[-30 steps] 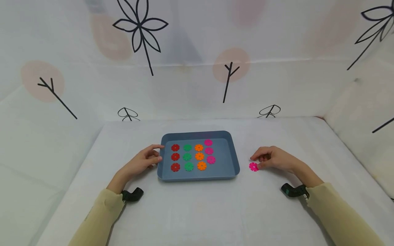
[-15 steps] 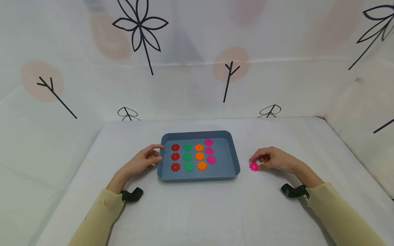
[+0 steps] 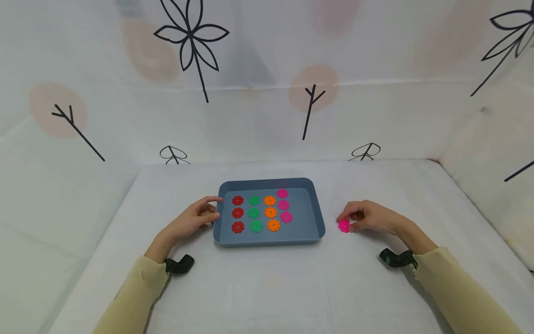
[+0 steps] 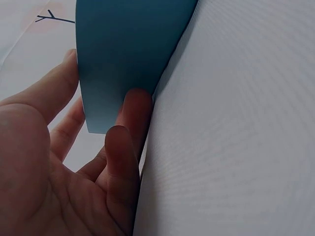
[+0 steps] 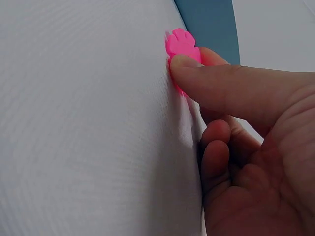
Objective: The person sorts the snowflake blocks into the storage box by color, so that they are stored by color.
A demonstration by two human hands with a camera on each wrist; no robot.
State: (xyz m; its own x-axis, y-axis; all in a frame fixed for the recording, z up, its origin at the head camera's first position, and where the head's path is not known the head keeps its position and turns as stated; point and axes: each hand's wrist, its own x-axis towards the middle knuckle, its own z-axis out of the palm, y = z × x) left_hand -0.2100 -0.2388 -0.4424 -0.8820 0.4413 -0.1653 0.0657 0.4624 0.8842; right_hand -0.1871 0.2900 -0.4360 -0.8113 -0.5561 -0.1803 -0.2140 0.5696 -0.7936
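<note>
My right hand point(image 3: 369, 217) pinches a pink notched plastic disc point(image 3: 344, 226) on the white cloth, right of the tray. In the right wrist view, the thumb lies over the near face of the pink disc point(image 5: 181, 45), which stands tilted at the cloth. At the left end of the blue-grey tray point(image 3: 304, 208), my left hand point(image 3: 192, 218) holds the edge. In the left wrist view, the thumb reaches the rim of the tray point(image 4: 128, 44) while other fingers curl against its outer wall. Columns of red discs point(image 3: 238, 213), green discs point(image 3: 253, 213), orange discs point(image 3: 270, 212) and pink discs point(image 3: 283, 205) lie inside.
A white cloth point(image 3: 258, 287) covers the table. Patterned fabric point(image 3: 250, 120) hangs behind and at both sides. Dark wrist cameras point(image 3: 180, 264) sit below both hands. The right strip of the tray floor bears no discs.
My right hand has shifted slightly left, and its index fingertip has come down closer to the pink disc. The left hand and tray look unmoved.
</note>
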